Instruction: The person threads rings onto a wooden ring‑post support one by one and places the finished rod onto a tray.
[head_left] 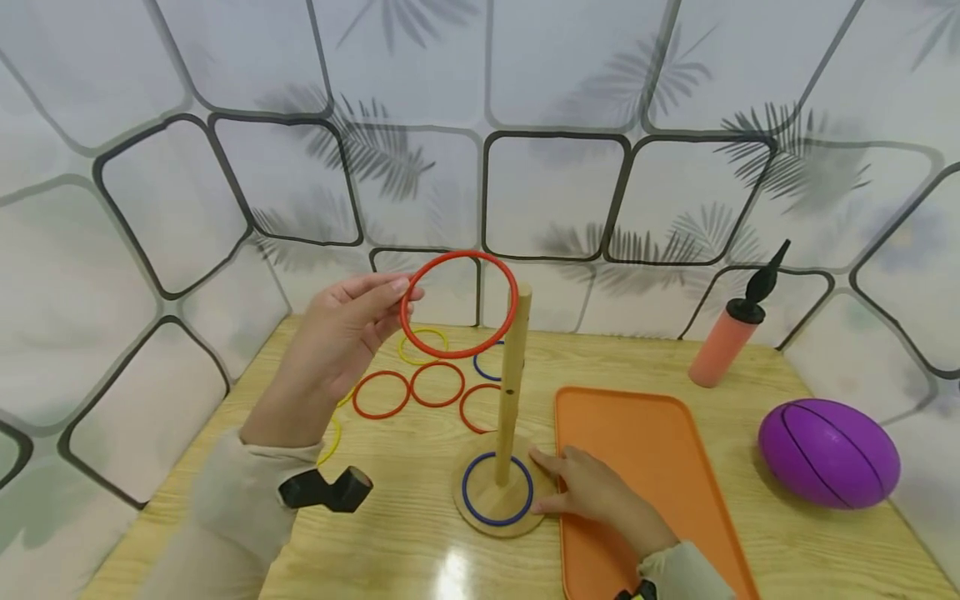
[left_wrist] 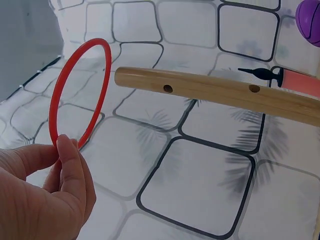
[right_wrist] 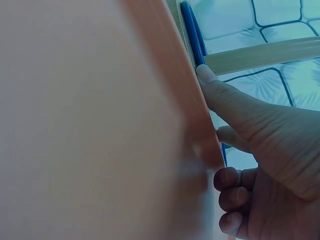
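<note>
My left hand (head_left: 330,342) pinches a red ring (head_left: 465,252) by its edge between thumb and fingers. The ring is held up just left of the top of an upright wooden post (head_left: 513,375), overlapping it in the head view; the left wrist view shows a gap between the ring (left_wrist: 53,95) and the post (left_wrist: 200,92). Around the post's foot, a blue ring (head_left: 498,523) lies on the round wooden base (head_left: 495,505). My right hand (head_left: 596,492) holds the base's right edge, thumb and index finger spread along it, other fingers curled (right_wrist: 232,200).
Several red rings, such as one red ring (head_left: 381,417), lie behind the stand with yellow rings (head_left: 423,331) and another blue ring (head_left: 476,367). An orange tray (head_left: 660,450) is under my right forearm. Farther right are a pink hand pump (head_left: 722,346) and a purple ball (head_left: 828,454).
</note>
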